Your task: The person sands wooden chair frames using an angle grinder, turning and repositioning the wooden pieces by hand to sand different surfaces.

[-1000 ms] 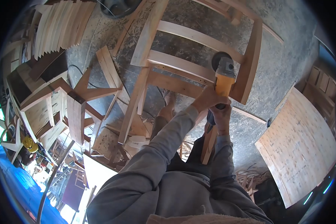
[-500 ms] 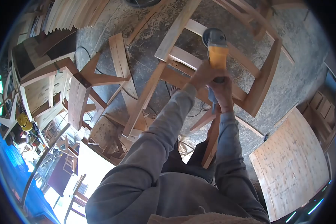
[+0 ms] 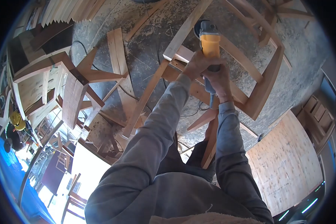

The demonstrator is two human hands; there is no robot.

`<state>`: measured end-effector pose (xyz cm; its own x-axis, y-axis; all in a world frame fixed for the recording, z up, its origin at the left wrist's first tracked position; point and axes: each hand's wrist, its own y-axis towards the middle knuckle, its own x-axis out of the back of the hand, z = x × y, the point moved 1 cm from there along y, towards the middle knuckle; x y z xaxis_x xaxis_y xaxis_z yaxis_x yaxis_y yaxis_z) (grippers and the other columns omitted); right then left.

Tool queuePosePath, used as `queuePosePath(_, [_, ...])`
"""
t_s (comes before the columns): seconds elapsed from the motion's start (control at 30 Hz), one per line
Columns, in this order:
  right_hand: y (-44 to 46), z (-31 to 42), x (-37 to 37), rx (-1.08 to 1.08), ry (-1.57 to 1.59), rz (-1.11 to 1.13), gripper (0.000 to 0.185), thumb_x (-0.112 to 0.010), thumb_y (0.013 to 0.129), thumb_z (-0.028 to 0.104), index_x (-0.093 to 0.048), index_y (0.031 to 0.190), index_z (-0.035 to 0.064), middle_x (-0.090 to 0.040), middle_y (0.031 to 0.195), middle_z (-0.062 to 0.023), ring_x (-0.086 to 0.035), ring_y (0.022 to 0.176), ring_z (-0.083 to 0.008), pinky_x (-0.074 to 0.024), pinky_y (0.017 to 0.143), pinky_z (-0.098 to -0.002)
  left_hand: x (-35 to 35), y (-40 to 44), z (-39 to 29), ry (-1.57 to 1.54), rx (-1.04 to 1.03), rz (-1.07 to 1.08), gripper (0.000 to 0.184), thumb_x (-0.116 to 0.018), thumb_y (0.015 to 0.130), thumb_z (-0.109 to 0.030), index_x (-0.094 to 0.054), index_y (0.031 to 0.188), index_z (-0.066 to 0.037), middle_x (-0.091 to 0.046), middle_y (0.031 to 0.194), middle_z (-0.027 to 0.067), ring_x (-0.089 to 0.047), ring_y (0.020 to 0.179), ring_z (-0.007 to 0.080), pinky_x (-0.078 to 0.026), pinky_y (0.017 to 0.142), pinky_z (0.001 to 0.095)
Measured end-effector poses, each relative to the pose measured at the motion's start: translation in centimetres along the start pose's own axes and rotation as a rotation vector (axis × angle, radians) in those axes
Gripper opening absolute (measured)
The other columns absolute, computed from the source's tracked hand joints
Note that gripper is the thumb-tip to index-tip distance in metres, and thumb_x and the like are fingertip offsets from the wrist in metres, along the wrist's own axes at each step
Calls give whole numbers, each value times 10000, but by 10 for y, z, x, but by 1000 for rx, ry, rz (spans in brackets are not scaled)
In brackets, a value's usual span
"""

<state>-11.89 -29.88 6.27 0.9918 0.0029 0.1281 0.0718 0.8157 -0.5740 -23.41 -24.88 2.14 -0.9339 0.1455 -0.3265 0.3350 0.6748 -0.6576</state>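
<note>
Both of my hands grip a yellow and grey angle grinder (image 3: pixel 211 44) above a wooden chair frame (image 3: pixel 264 87). My left hand (image 3: pixel 195 66) is wrapped round the side of its body. Lower down, my right hand (image 3: pixel 220 81) closes round the grey rear end, where the cord comes out. The dark disc (image 3: pixel 197 29) points away from me, on the grinder's left side, near the frame's long pale rail (image 3: pixel 186 31). From this angle I cannot tell whether the disc touches the wood.
Another wooden chair frame (image 3: pixel 74 99) stands at left. Loose boards (image 3: pixel 119 56) and a black cord (image 3: pixel 157 35) lie on the stained concrete floor (image 3: pixel 95 24). A plywood sheet (image 3: pixel 287 160) is at right. Saw-toothed wooden pieces (image 3: pixel 67 11) are stacked at upper left.
The grinder has moved up and slightly left with both hands on it. Its head has turned, so the disc shows more to the left side. The whole view has shifted a little.
</note>
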Motion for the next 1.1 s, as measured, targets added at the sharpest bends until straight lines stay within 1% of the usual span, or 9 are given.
queuePosePath(0.13, [-14, -25, 0, 116, -192, -99, 502, -905, 748, 172, -647, 1135, -17, -725, 936, -69, -704, 788, -137, -569, 678, -291, -4, -16, 11, 59, -22, -31, 503, -891, 746, -226, -676, 1140, 2, -724, 1025, 76, -721, 884, 168, -597, 797, 319])
queuePosePath(0.33, [-14, -31, 18, -24, -127, -79, 472, -907, 729, 186, -683, 1098, -6, -749, 918, -95, -728, 826, -178, -578, 755, -334, -22, -19, 13, 14, -15, -19, 503, -892, 721, -271, -700, 1093, 8, -741, 986, 99, -733, 878, 182, -592, 779, 325])
queuePosePath(0.43, [-35, -51, 36, -43, -50, -81, 246, -844, 795, 99, -696, 964, -1, -719, 794, -51, -689, 689, -122, -547, 629, -281, -44, -21, 33, 61, -7, 27, 508, -897, 709, -285, -715, 1071, 21, -751, 975, 114, -737, 874, 183, -592, 772, 332])
queuePosePath(0.53, [-68, -78, 69, -169, 18, -157, 258, -874, 766, 102, -721, 952, 11, -732, 795, -62, -700, 704, -138, -558, 657, -291, -81, -25, 67, 47, -17, 138, 504, -904, 718, -252, -706, 1092, 21, -748, 993, 106, -722, 879, 171, -587, 795, 330])
queuePosePath(0.63, [-104, -100, 98, -160, 109, -253, 238, -858, 780, 72, -720, 966, 16, -732, 811, -54, -699, 707, -132, -558, 654, -280, -126, -32, 110, 139, -17, 169, 519, -923, 703, -266, -714, 1091, 7, -750, 980, 97, -712, 880, 172, -580, 806, 328])
queuePosePath(0.77, [-126, -75, 94, -113, 211, -409, 195, -827, 811, 84, -696, 933, 6, -719, 787, -49, -690, 678, -130, -548, 625, -285, -146, -33, 117, 259, 23, 271, 536, -933, 688, -318, -729, 1067, 0, -753, 964, 95, -718, 903, 187, -577, 808, 330])
queuePosePath(0.93, [-74, -96, 76, -129, 139, -222, 267, -846, 780, 90, -714, 991, -6, -742, 827, -70, -701, 689, -131, -559, 642, -279, -94, -21, 69, 279, -48, 203, 515, -906, 732, -316, -723, 1079, 18, -753, 965, 99, -735, 897, 201, -586, 804, 329])
queuePosePath(1.0, [-43, -74, 58, -136, 73, -47, 366, -862, 759, 137, -699, 1046, -22, -756, 888, -98, -726, 767, -155, -572, 698, -302, -66, -10, 48, 262, -55, 118, 482, -892, 760, -278, -714, 1081, 35, -747, 970, 99, -739, 879, 200, -595, 787, 335])
queuePosePath(1.1, [-12, -51, 28, -40, -11, -89, 460, -877, 749, 195, -681, 1103, -25, -761, 955, -110, -738, 849, -176, -577, 745, -330, -40, -13, 12, 109, -26, -4, 446, -883, 777, -224, -701, 1078, 51, -740, 973, 101, -739, 861, 194, -603, 767, 338])
